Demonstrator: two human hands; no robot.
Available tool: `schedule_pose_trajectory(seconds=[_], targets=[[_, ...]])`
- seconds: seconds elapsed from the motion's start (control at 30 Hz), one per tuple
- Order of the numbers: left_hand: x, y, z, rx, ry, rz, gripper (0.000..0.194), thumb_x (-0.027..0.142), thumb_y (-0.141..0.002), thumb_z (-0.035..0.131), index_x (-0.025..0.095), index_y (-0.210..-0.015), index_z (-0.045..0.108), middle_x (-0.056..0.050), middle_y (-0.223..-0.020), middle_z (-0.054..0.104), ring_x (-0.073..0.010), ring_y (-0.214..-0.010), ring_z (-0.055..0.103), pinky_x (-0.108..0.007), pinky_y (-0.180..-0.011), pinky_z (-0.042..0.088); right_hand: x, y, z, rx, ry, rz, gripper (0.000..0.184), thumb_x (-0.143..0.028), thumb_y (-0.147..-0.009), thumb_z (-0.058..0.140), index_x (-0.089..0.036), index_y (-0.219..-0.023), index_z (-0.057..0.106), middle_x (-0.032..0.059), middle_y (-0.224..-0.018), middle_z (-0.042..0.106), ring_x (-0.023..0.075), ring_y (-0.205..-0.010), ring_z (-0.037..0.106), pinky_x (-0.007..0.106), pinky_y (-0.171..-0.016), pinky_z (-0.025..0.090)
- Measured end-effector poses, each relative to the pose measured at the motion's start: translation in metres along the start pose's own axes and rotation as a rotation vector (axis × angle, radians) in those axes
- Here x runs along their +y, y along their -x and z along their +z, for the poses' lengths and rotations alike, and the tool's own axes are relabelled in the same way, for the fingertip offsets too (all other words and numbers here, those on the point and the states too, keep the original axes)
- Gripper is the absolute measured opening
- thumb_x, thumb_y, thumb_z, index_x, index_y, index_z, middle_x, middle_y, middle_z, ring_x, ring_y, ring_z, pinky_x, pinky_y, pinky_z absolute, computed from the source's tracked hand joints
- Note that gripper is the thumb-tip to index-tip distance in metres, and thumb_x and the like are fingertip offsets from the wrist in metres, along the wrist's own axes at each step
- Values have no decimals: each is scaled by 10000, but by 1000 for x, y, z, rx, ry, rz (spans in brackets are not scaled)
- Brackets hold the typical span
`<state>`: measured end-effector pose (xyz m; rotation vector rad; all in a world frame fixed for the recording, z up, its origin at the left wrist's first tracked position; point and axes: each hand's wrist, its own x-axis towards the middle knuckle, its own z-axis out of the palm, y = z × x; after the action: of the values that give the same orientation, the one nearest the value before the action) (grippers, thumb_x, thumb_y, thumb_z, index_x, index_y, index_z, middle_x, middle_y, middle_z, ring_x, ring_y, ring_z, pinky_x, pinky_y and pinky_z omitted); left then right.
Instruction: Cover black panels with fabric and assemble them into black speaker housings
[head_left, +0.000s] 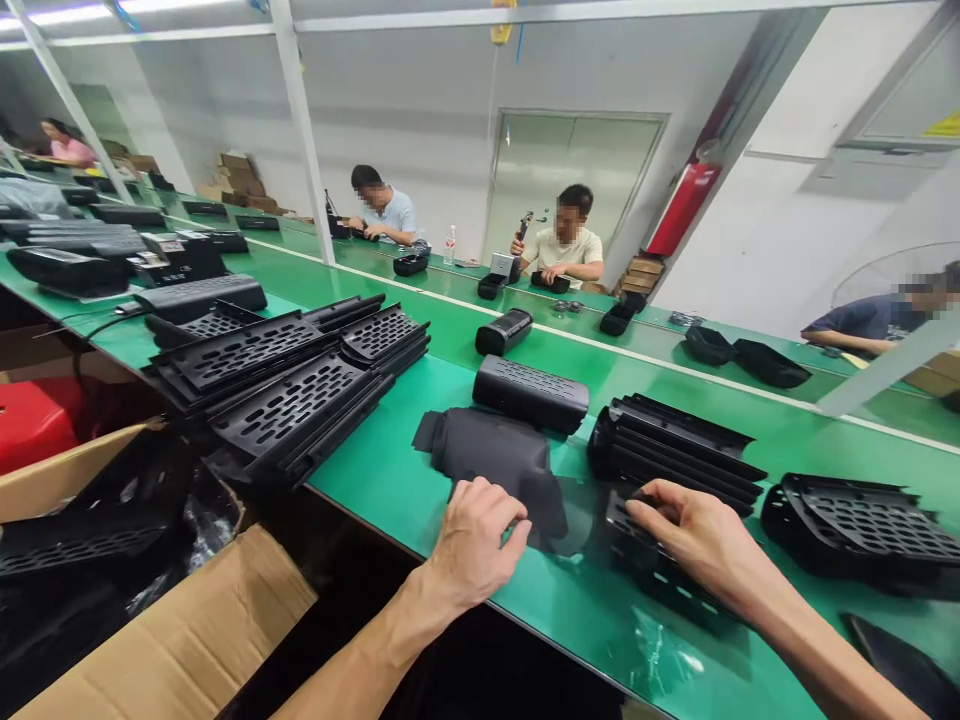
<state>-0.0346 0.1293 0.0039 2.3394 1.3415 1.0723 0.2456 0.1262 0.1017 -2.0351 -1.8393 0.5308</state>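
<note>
My left hand [484, 540] rests at the near edge of a small pile of thin black sheets [495, 450]. Its fingers are loosely bent, with the thumb apart, and I see nothing held in it. My right hand [697, 525] grips the upper edge of a black slotted cover [667, 575], thumb in front and fingers behind; this part is slightly blurred. Just behind it stands a row of nested black curved covers [675, 450]. A closed black rounded casing [531, 390] with small slots lies beyond the sheets.
Stacked black slotted covers [292, 390] lie at left on the green table [375, 510], and more covers [862, 530] at right. An open cardboard box [187, 620] holds black parts below left. Co-workers sit across the table, one holding a power driver [523, 228].
</note>
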Motion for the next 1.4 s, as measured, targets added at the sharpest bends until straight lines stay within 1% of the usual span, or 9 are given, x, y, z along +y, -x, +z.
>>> schedule_pose_trajectory(seconds=[0.2, 0.33, 0.47, 0.57, 0.77, 0.93, 1.1, 1.23, 1.4], targets=[[4, -15, -1, -40, 9, -105, 163, 251, -996, 601, 236, -868, 700, -10, -908, 745, -229, -886, 609, -408, -868, 404, 83, 5, -26, 44, 92, 177, 496, -729, -759, 479, -262, -820, 632, 11, -594, 615, 266, -619, 590, 399, -659, 407], [31, -48, 2, -90, 187, -188, 172, 278, -986, 569, 248, -878, 700, 2, -872, 742, -207, -846, 645, -339, -797, 436, 125, 14, -24, 62, 116, 238, 483, -752, -779, 496, -282, -825, 596, 14, -635, 655, 280, -617, 614, 418, -671, 432], [60, -88, 23, -298, 214, -307, 157, 330, -949, 578, 268, -875, 702, 22, -791, 752, -199, -727, 663, -308, -661, 403, 150, 22, -20, 149, 95, 283, 577, -798, -799, 510, -271, -1026, 574, 34, -853, 725, 288, -731, 669, 420, -726, 470], [68, -109, 44, -358, 162, -312, 174, 347, -903, 612, 249, -786, 695, -16, -770, 754, -239, -757, 679, -319, -648, 385, 161, 20, -16, 202, 64, 299, 726, -824, -809, 542, -233, -1229, 541, 62, -979, 731, 285, -772, 682, 417, -735, 490], [67, -120, 69, -431, 187, -310, 192, 368, -842, 668, 233, -707, 685, -32, -719, 736, -241, -721, 670, -309, -612, 402, 163, 14, -9, 238, -12, 257, 503, -663, -813, 635, -252, -1103, 641, 23, -876, 752, 275, -743, 679, 398, -696, 465], [65, -117, 76, -399, 236, -315, 140, 336, -822, 673, 221, -747, 701, -18, -700, 713, -218, -699, 650, -306, -632, 424, 157, 16, -10, 354, -121, 215, 393, -608, -777, 620, -265, -965, 655, 36, -826, 738, 277, -739, 662, 409, -718, 461], [63, -115, 79, -356, 354, -283, 267, 383, -850, 647, 216, -649, 591, 32, -630, 581, -166, -644, 544, -293, -618, 379, 152, 23, -15, 380, -322, 135, 387, -623, -823, 633, -256, -946, 636, 27, -844, 717, 254, -807, 655, 379, -751, 464], [71, -120, 60, -305, 467, -273, 303, 424, -883, 634, 209, -686, 552, 62, -634, 486, -121, -612, 458, -262, -592, 357, 137, 27, -30, 445, -443, 81, 418, -635, -835, 687, -245, -980, 644, 13, -861, 684, 211, -808, 621, 335, -729, 446], [95, -109, 6, -318, 855, -395, 372, 506, -885, 724, 206, -761, 542, 78, -600, 453, -91, -491, 450, -219, -482, 460, 101, 48, -54, 417, -719, 49, 473, -658, -813, 791, -253, -1016, 653, -46, -698, 531, 137, -607, 458, 268, -543, 358]])
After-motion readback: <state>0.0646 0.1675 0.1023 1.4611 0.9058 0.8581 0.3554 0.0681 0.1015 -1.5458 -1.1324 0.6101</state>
